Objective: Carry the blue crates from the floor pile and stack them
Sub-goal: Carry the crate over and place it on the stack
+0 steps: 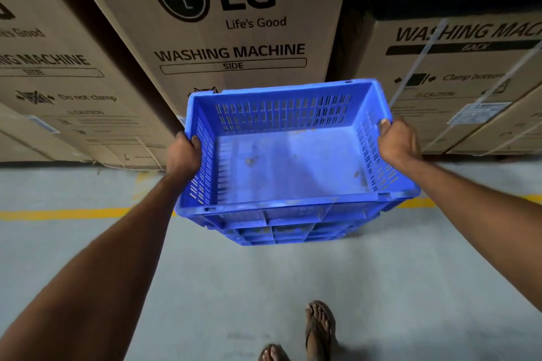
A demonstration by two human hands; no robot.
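Two grips, left hand (pixel 185 152) and right hand (pixel 396 141), clasp blue crate (pixel 281 202) rims; lower crates (pixel 289 233) mostly hidden.

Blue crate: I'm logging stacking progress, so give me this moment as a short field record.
held item: blue crate, upright, only smudges inside
left hand: grips its left rim
right hand: grips its right rim
below it: stack of blue crates; seated or not, cannot tell
behind: cardboard boxes marked washing machine
floor: yellow line

middle carton (pixel 234 38) "LG Life's Good, WASHING MACHINE, SIDE", right carton (pixel 457 67) "BACK"
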